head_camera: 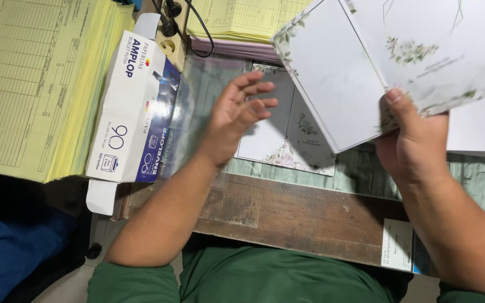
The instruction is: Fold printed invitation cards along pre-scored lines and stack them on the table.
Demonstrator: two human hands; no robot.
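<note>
Paper fills the far left: a thick stack of yellow forms [35,84], thin ruled sheets whose soft edges fan slightly at the side. Just beside it lies an envelope box [136,112] of white and blue cardboard, long and narrow, its long axis running away from the person and its near end flap open over the table edge. Behind the box sits a cream power strip [174,33] with black plugs and a cable. A sheet of clear plastic [197,95], glossy and wrinkled, lies on the table [287,207], whose near edge is worn, scratched brown wood.

The left hand [237,115] hovers over the plastic, open and holding nothing, its fingers loosely curved and pointing right. Under and beyond it a white floral card [287,140] lies flat on the table, opened out with a fold down its middle.

The right hand [413,143] is closed in a pinch on a folded card [366,62], thumb on top at the card's lower edge. This card is stiff, smooth, pale paper with green leaf prints and thin line drawings, held up above the table, opened like a book. Its fold runs from the upper centre down towards the thumb, and its long axis tilts to the left.

A small white slip [397,244] lies at the table's near edge.
</note>
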